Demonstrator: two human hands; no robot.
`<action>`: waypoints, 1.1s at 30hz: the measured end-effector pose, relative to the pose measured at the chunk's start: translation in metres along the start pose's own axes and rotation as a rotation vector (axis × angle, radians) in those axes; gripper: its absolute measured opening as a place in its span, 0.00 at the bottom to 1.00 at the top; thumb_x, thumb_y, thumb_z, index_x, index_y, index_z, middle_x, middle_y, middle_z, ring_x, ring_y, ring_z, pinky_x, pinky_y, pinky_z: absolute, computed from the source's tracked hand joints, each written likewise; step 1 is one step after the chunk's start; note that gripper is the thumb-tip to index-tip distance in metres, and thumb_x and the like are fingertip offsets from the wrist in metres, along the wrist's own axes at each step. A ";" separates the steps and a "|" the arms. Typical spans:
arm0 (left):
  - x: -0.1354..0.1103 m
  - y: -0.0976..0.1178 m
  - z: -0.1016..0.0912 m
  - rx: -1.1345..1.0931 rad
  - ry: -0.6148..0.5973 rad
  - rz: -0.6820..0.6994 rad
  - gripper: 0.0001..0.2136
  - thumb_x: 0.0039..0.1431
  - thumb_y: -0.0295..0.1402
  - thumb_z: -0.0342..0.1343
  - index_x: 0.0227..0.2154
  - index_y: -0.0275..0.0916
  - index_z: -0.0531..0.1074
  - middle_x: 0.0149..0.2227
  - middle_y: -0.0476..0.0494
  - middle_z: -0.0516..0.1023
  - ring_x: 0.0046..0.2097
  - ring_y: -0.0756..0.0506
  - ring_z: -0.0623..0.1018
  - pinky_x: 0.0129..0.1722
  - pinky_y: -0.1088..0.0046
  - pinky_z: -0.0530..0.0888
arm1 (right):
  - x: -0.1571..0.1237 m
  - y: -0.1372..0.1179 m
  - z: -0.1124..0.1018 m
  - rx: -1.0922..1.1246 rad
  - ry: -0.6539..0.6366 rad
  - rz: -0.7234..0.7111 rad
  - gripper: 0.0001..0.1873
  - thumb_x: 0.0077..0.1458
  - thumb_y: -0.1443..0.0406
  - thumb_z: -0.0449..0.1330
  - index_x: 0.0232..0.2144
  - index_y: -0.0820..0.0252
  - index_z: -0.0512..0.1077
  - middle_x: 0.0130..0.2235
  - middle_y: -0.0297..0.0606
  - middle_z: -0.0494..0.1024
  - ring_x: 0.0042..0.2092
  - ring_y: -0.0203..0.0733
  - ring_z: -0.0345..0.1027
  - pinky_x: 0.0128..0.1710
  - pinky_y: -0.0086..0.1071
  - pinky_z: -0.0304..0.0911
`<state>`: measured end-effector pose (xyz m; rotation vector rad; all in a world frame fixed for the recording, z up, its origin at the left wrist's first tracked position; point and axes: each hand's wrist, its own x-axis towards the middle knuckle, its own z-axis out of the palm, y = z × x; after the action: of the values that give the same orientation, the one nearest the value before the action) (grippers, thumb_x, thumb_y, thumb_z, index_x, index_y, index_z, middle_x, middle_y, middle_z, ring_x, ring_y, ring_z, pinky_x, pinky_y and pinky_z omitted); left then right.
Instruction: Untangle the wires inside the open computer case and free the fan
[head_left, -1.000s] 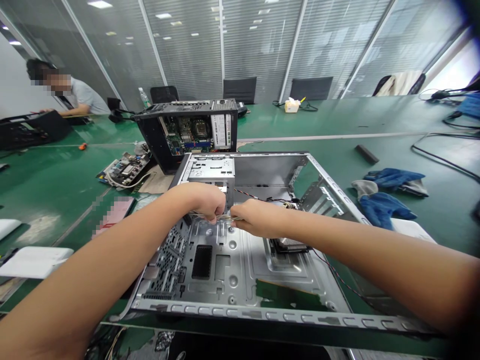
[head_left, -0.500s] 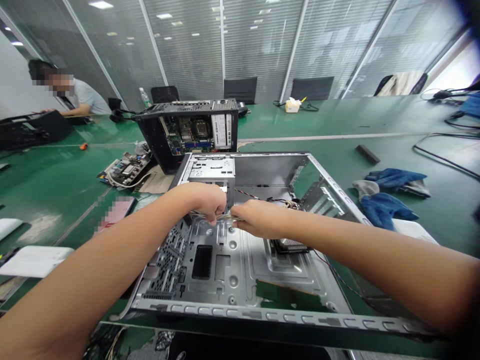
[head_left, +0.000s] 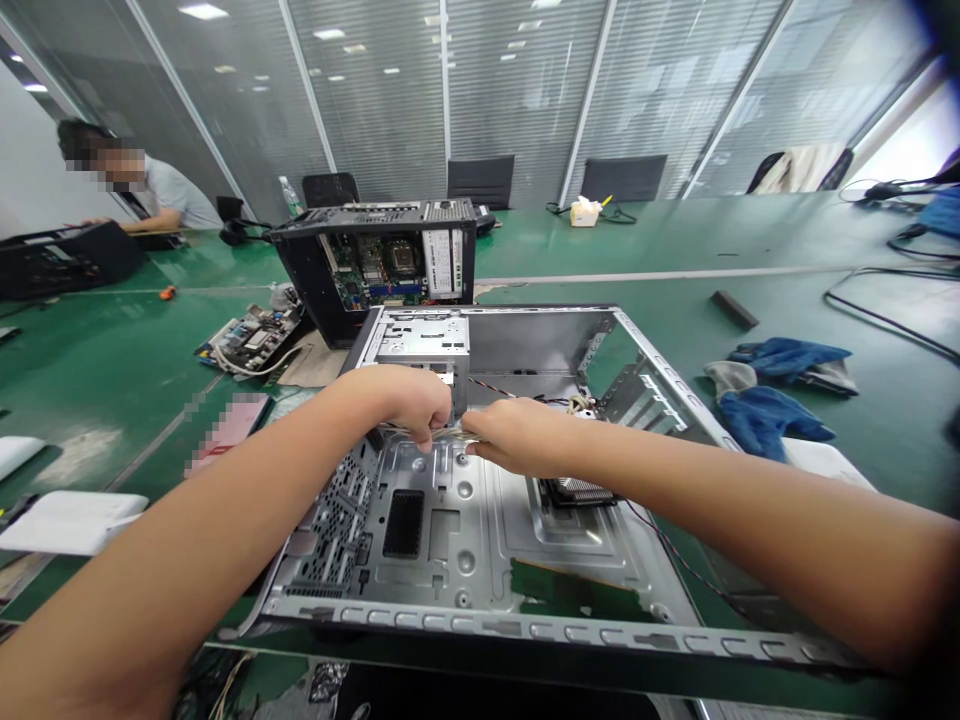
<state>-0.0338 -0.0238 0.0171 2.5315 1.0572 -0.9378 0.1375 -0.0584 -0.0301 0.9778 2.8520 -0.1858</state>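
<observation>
An opened computer case (head_left: pixel 495 540) lies on its side in front of me, its bare metal floor showing. My left hand (head_left: pixel 421 405) is closed on a bundle of thin cables (head_left: pixel 448 434) above that floor. Close to its right, my right hand (head_left: pixel 517 435) also grips the bundle, which spans the short gap between the two fists. Below my right wrist a finned heatsink (head_left: pixel 581 491) sits in the case, partly hidden by the forearm. The drive cage (head_left: pixel 424 335) is just beyond my left hand.
Behind stands a second open computer case (head_left: pixel 375 265) with a board inside. A loose circuit board (head_left: pixel 255 335) lies at left, blue gloves (head_left: pixel 772 395) at right. Across the green table (head_left: pixel 675 245) are a tissue box (head_left: pixel 585 211) and, far left, a person (head_left: pixel 161 190).
</observation>
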 end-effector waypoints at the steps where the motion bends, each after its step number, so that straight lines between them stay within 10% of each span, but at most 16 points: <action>1: 0.000 -0.001 0.000 0.005 0.006 0.002 0.07 0.46 0.35 0.63 0.29 0.39 0.77 0.26 0.48 0.74 0.26 0.48 0.68 0.25 0.72 0.60 | 0.000 0.000 0.000 -0.004 0.001 0.004 0.13 0.62 0.59 0.50 0.40 0.61 0.68 0.35 0.43 0.78 0.35 0.45 0.72 0.26 0.33 0.49; 33: -0.002 -0.002 -0.001 0.047 0.030 -0.048 0.09 0.46 0.38 0.62 0.31 0.40 0.79 0.26 0.47 0.76 0.26 0.48 0.69 0.25 0.71 0.62 | 0.001 0.002 0.001 -0.041 0.045 0.003 0.11 0.62 0.60 0.50 0.39 0.61 0.67 0.36 0.40 0.78 0.35 0.44 0.72 0.26 0.32 0.49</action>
<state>-0.0358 -0.0228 0.0191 2.5763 1.1219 -0.9511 0.1377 -0.0567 -0.0314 0.9910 2.8818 -0.1059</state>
